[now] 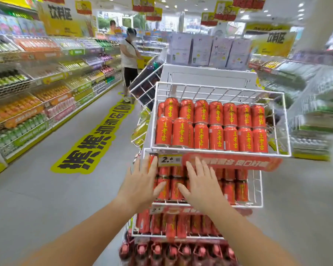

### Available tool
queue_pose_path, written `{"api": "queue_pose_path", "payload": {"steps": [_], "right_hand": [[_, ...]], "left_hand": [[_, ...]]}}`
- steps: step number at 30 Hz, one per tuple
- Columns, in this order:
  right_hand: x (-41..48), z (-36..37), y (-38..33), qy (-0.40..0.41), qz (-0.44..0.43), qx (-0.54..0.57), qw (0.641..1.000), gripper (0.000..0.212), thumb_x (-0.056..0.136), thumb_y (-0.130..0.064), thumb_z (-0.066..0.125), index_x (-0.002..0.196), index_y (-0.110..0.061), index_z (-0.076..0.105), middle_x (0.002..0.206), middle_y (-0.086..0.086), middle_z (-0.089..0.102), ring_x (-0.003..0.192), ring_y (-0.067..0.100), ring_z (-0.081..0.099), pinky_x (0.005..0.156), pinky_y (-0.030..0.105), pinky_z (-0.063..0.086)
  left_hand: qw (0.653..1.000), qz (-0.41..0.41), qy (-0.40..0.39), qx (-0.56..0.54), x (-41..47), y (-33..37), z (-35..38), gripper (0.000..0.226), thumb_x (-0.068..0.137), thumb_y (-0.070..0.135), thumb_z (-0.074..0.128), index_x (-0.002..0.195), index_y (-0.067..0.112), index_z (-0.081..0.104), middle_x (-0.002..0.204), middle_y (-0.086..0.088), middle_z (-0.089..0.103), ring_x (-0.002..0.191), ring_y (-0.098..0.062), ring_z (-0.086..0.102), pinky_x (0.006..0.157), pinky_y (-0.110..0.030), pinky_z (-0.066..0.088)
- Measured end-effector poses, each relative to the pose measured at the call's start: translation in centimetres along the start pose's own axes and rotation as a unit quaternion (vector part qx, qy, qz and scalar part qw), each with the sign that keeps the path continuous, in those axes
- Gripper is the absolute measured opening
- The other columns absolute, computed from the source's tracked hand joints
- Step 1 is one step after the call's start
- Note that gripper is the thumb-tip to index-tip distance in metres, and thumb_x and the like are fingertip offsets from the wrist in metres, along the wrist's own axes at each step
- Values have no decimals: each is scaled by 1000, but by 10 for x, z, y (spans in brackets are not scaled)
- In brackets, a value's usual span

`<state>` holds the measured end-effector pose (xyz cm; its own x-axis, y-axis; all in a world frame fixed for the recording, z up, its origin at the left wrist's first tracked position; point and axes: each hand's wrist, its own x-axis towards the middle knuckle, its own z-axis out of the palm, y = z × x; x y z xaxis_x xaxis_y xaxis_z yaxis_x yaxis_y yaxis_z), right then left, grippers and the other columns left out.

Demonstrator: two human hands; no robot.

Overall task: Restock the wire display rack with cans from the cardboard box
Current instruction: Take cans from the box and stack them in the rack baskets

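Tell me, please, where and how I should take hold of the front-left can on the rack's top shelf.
Grip the front-left can round its upper body, coming from the front and above. It stands upright, the next can sits tight against its right side, and the front rail bars its base.

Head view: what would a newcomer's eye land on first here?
Rows of red cans fill the top basket of the white wire rack, centre frame. Just below, the left hand and right hand spread open over the second tier's cans. A yellow floor sticker runs along the aisle at left.
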<state>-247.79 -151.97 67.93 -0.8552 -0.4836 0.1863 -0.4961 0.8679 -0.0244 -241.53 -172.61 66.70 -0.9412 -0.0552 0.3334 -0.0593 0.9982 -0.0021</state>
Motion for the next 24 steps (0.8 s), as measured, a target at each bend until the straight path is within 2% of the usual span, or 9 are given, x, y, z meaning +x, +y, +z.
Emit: {"api": "queue_pose_path", "payload": {"steps": [3,8,11,17,19,21,24], "right_hand": [[-32,34,-4,-36,8,-12,999,83,92,-67,23,160,-20,14,167,14,5,154,33,6,123,51,10],[-76,102,-4,-99,12,-36,994,83,91,-66,26,159,-18,22,166,17,14,152,36,15,121,53,17],[-98,164,-2,-134,14,-25,991,84,88,-65,27,156,-16,33,163,19,24,149,38,25,118,56,23],[-157,312,8,-242,-27,-30,969,81,88,-60,34,154,-12,36,160,22,30,146,42,31,115,59,30],[-179,360,10,-275,-25,-21,961,81,89,-60,29,153,-11,38,160,22,30,146,42,30,116,58,28],[-202,405,13,-301,-25,-10,953,76,92,-57,32,152,-11,39,160,23,28,148,41,26,118,57,25],[-236,476,20,-352,-40,-6,935,77,95,-60,19,159,-17,18,166,19,12,153,37,9,122,56,11]], "left_hand": [[999,12,-30,-13,-33,2,32,85,91,66,32,147,5,46,148,-26,47,129,-49,50,91,-58,52],[996,12,-89,-29,-93,11,97,85,91,66,30,150,6,42,152,-25,43,132,-48,48,95,-60,48],[991,3,-135,-16,-127,16,148,85,91,65,32,152,6,38,154,-25,40,133,-47,44,98,-60,45],[967,-1,-253,17,-203,36,275,90,87,65,46,156,9,31,159,-23,32,140,-46,37,104,-59,41],[958,-11,-285,3,-230,45,320,87,88,65,37,154,8,35,157,-24,36,138,-47,40,102,-61,43],[947,-11,-322,-2,-259,55,366,86,88,63,35,150,5,40,154,-26,40,133,-49,44,100,-62,43],[930,-16,-367,-14,-301,69,432,80,86,57,40,142,1,51,146,-28,48,124,-49,53,96,-60,45]]}}
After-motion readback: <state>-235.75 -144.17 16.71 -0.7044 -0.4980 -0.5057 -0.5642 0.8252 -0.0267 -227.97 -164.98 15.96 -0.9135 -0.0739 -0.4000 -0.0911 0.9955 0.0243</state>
